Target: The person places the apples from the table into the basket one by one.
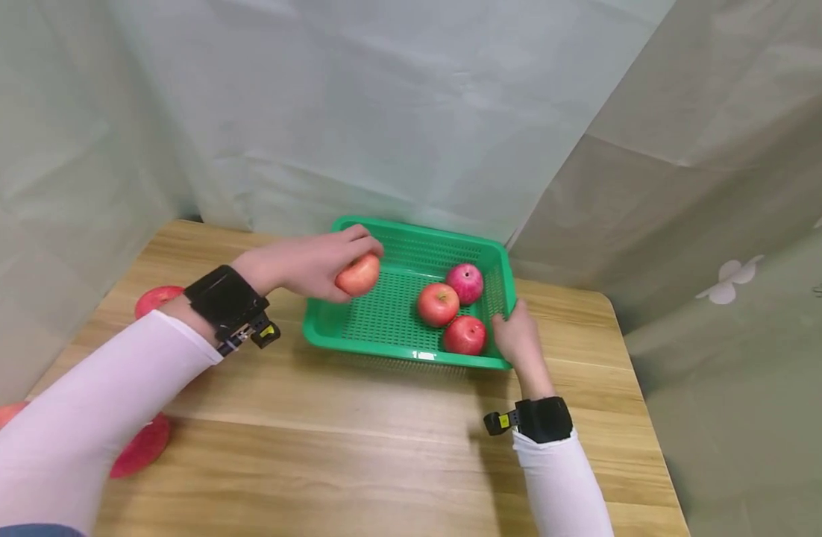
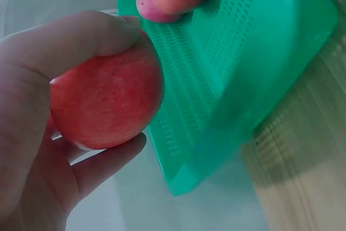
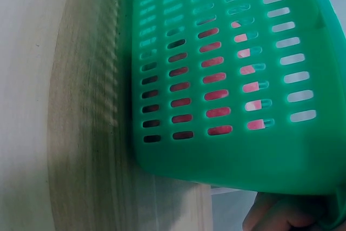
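In the head view my left hand (image 1: pixel 313 265) holds a red apple (image 1: pixel 359 276) over the left end of a green plastic basket (image 1: pixel 384 347). The left wrist view shows the thumb and fingers curved round this apple (image 2: pixel 108 98), with the basket (image 2: pixel 254 79) just beyond it. Three apples sit together in the basket's right half: a light red one (image 1: pixel 438 305), a darker pinkish one (image 1: pixel 465 283) and a red one (image 1: pixel 465 335). At the basket's right end my right hand (image 1: pixel 517 335) grips the rim. Only part of its fingers (image 3: pixel 286 215) shows in the right wrist view.
More apples lie on the wooden table (image 1: pixel 357 447) at the left, partly hidden by my left arm: one apple (image 1: pixel 157 300) near the wrist, another apple (image 1: pixel 142 449) closer in. Pale sheeting (image 1: pixel 384 112) hangs behind the table and along both sides.
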Action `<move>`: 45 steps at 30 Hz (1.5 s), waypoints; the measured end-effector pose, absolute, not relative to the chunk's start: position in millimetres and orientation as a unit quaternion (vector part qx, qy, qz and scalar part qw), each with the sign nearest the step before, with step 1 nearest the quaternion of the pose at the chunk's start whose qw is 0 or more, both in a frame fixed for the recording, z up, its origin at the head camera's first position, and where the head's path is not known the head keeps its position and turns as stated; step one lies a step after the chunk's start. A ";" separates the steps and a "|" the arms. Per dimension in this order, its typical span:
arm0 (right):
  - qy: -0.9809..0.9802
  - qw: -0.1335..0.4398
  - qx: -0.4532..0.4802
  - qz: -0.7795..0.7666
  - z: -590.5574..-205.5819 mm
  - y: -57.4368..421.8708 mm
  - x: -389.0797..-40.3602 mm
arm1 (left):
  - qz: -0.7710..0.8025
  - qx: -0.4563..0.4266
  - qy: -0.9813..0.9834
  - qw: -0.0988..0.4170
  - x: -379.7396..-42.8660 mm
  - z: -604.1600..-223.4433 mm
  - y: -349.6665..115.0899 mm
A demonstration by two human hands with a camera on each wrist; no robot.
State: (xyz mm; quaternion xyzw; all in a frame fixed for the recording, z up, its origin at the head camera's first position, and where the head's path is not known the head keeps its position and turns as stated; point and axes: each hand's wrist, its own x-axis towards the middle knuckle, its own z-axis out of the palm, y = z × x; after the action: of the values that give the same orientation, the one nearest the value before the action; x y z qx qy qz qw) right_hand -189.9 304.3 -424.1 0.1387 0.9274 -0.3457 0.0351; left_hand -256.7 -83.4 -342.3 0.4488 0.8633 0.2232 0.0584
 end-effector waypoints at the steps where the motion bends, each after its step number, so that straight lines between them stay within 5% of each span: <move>1: 0.928 0.035 0.139 -0.345 -424.3 304.2 -189.6 | 0.221 0.448 0.864 0.061 -257.5 -341.6 -81.3; 20: 0.934 0.034 0.147 -0.324 -419.6 301.7 -188.6 | 0.115 0.476 0.869 0.068 -283.9 -340.8 -41.9; 35: 0.932 0.024 0.150 -0.329 -420.6 293.0 -187.6 | 0.042 0.437 0.890 0.120 -287.9 -346.1 -15.0; 45: 0.930 0.024 0.155 -0.331 -420.1 294.3 -184.2 | 0.028 0.424 0.902 0.081 -307.0 -361.6 16.9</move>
State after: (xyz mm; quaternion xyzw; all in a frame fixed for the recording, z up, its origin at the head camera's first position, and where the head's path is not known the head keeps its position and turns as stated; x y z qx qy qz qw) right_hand -184.2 294.3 -420.1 0.1549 0.9305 -0.3311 0.0238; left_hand -307.0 16.9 -361.6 0.4235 0.9018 0.0277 0.0814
